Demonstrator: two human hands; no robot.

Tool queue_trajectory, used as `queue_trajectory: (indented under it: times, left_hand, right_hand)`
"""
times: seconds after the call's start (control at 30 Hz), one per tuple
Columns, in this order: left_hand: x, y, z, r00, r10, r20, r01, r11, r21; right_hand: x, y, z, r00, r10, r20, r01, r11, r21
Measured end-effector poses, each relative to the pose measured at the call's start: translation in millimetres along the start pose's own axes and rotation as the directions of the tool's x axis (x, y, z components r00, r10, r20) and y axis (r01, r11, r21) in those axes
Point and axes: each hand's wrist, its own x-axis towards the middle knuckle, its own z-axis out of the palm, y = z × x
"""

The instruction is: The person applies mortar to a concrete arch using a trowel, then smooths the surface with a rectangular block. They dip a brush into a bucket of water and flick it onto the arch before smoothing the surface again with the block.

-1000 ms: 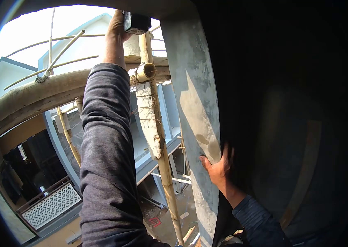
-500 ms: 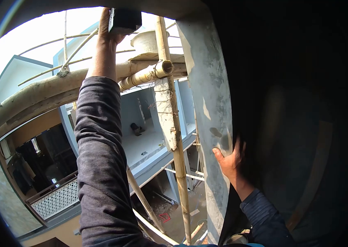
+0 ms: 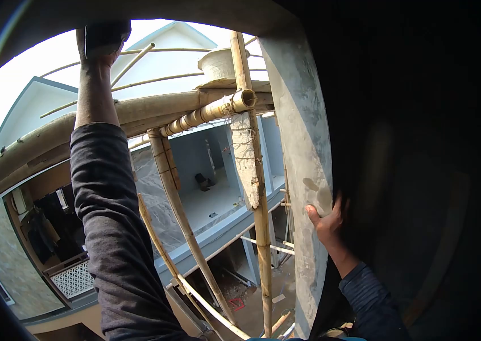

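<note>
High at the upper left, my left hand is raised to the underside of the opening's top edge. It grips a dark rectangular block, whose exact kind I cannot make out; part of the hand is hidden behind it. The block is close to or against the grey plastered lintel; contact cannot be told. On the right, my right hand rests on the edge of the grey plastered side post, thumb on its face and fingers stretched round toward the shadowed side. A damp-looking dark patch lies just above that thumb.
Bamboo scaffolding crosses outside the opening, with an upright pole and a thick horizontal beam. A pale bucket stands on a board there. Beyond are a building with a balcony and ground far below. Deep shadow fills the right side.
My left hand has moved left along the top edge with the dark block. My right hand stays on the post, while the whole view has shifted slightly.
</note>
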Motion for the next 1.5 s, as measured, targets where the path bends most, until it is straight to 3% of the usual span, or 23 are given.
queue_trajectory:
  times: [0.1, 0.13, 0.23, 0.33, 0.4, 0.5, 0.57, 0.6, 0.7, 0.9, 0.97, 1.03, 1.23, 1.37, 1.47, 1.5]
  left_hand:
    - [16, -72, 4, 0.995, -0.081, -0.054, 0.082, 0.997, 0.004]
    - [20, -98, 6, 0.992, -0.110, -0.065, 0.110, 0.994, -0.003]
    - [34, -173, 11, 0.977, -0.191, -0.099, 0.189, 0.982, -0.023]
    - [37, -237, 20, 0.958, -0.263, -0.113, 0.259, 0.964, -0.053]
    - [37, -263, 25, 0.946, -0.300, -0.124, 0.293, 0.954, -0.071]
    - [30, -280, 27, 0.931, -0.336, -0.139, 0.335, 0.942, -0.031]
    - [29, -281, 30, 0.934, -0.320, -0.158, 0.302, 0.945, -0.129]
    - [28, -276, 29, 0.943, -0.326, -0.075, 0.307, 0.932, -0.192]
    - [19, -247, 22, 0.932, -0.309, -0.190, 0.278, 0.945, -0.173]
    - [4, -145, 4, 0.960, -0.239, -0.144, 0.233, 0.971, -0.053]
    - [0, -112, 3, 0.969, -0.204, -0.136, 0.206, 0.979, -0.004]
    - [-3, -82, 2, 0.978, -0.167, -0.125, 0.174, 0.984, 0.047]
    - [-21, -13, 0, 0.996, -0.058, -0.075, 0.070, 0.983, 0.172]
    - [-39, 43, -8, 0.991, 0.127, 0.033, -0.131, 0.967, 0.220]
    - [-60, 72, -18, 0.945, 0.273, 0.178, -0.305, 0.934, 0.186]
    - [-82, 81, -11, 0.974, 0.171, 0.149, -0.196, 0.966, 0.169]
  right_hand:
    - [-1, -10, -2, 0.997, 0.073, 0.002, -0.073, 0.995, -0.070]
    - [0, -19, -9, 0.995, 0.099, 0.025, -0.093, 0.978, -0.189]
    - [4, -19, -13, 0.996, 0.074, 0.051, -0.068, 0.992, -0.104]
    - [4, -19, -17, 0.987, 0.120, 0.105, -0.101, 0.980, -0.169]
    - [4, -20, -20, 0.969, 0.176, 0.174, -0.148, 0.975, -0.166]
    - [0, -14, -14, 0.975, 0.169, 0.144, -0.141, 0.972, -0.186]
    - [1, -13, -13, 0.978, 0.155, 0.140, -0.128, 0.974, -0.185]
    - [0, -12, -14, 0.977, 0.154, 0.144, -0.125, 0.973, -0.193]
    - [2, -16, -13, 0.992, 0.095, 0.081, -0.081, 0.984, -0.161]
    - [3, -20, -13, 0.996, 0.061, 0.058, -0.054, 0.991, -0.125]
    - [2, -19, -13, 0.998, 0.050, 0.042, -0.040, 0.977, -0.208]
    - [3, -20, -13, 0.995, 0.078, 0.059, -0.067, 0.982, -0.176]
    - [1, 2, 3, 0.998, -0.051, -0.035, 0.051, 0.999, -0.004]
    - [0, 0, 5, 0.999, -0.019, -0.043, 0.016, 0.998, -0.068]
    - [1, -15, -6, 1.000, 0.013, -0.003, -0.013, 1.000, -0.015]
    - [2, -16, -8, 1.000, 0.029, 0.005, -0.029, 1.000, 0.001]
